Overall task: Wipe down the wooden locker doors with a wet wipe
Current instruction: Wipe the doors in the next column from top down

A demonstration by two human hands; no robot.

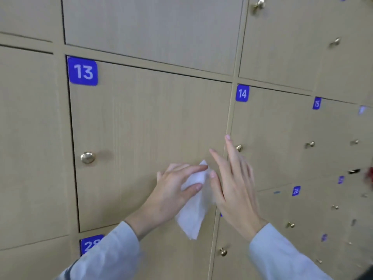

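Note:
A white wet wipe (194, 211) hangs crumpled between my two hands in front of the lower right part of wooden locker door 13 (141, 122). My left hand (173, 190) holds the wipe's upper part between thumb and fingers. My right hand (232, 178) is beside it with fingers straight and spread; its thumb touches the wipe's right edge. The door carries a blue number plate 13 (83, 71) and a brass knob (87, 157) on its left side.
Locker door 14 (272, 128) is to the right with its knob (239, 148) just behind my right fingers. More numbered doors and knobs run off right and below, including door 28 (90, 244). A red object (370, 176) shows at the right edge.

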